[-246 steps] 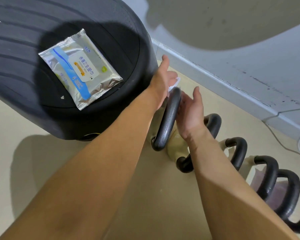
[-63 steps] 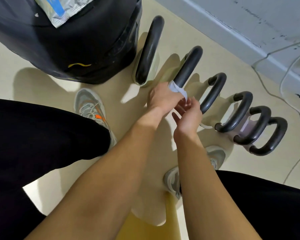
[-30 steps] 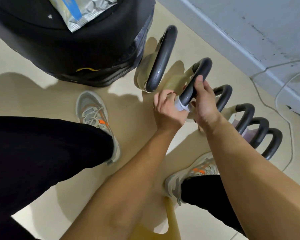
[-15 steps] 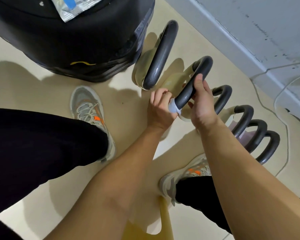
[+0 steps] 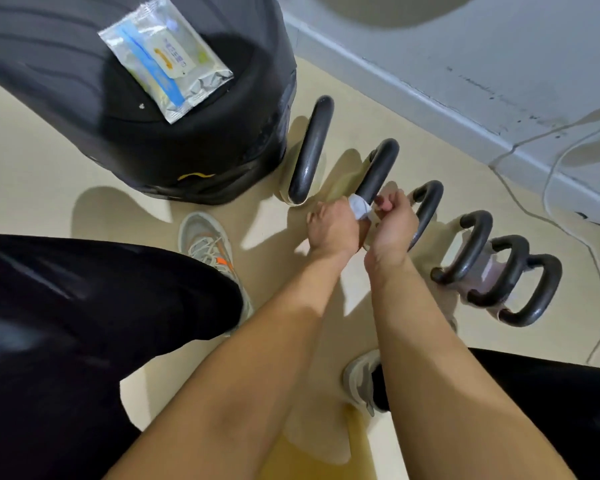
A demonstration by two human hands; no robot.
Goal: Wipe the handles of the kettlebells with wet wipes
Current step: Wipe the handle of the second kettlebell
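Observation:
Several kettlebells with dark handles stand in a row on the beige floor. Low on the near end of the second kettlebell's handle (image 5: pixel 378 169), a white wet wipe (image 5: pixel 359 206) is wrapped. My left hand (image 5: pixel 333 228) grips that wipe around the handle. My right hand (image 5: pixel 392 223) is curled beside it, with its fingertips at the wipe's edge; whether they pinch it I cannot tell. The first kettlebell's handle (image 5: pixel 310 152) stands free to the left. A silver and blue wet wipe pack (image 5: pixel 165 55) lies on the black padded equipment (image 5: pixel 205 140).
My legs in black trousers and grey shoes (image 5: pixel 210 245) stand on both sides of my arms. More kettlebell handles (image 5: pixel 471 245) run off to the right. A grey wall base (image 5: pixel 430 95) and a thin cable (image 5: pixel 568 233) lie behind them.
My right hand slid down from gripping the handle above the wipe to the wipe's edge. My left hand and the wipe stayed at the handle's near end. The view tilted up, showing the whole pack.

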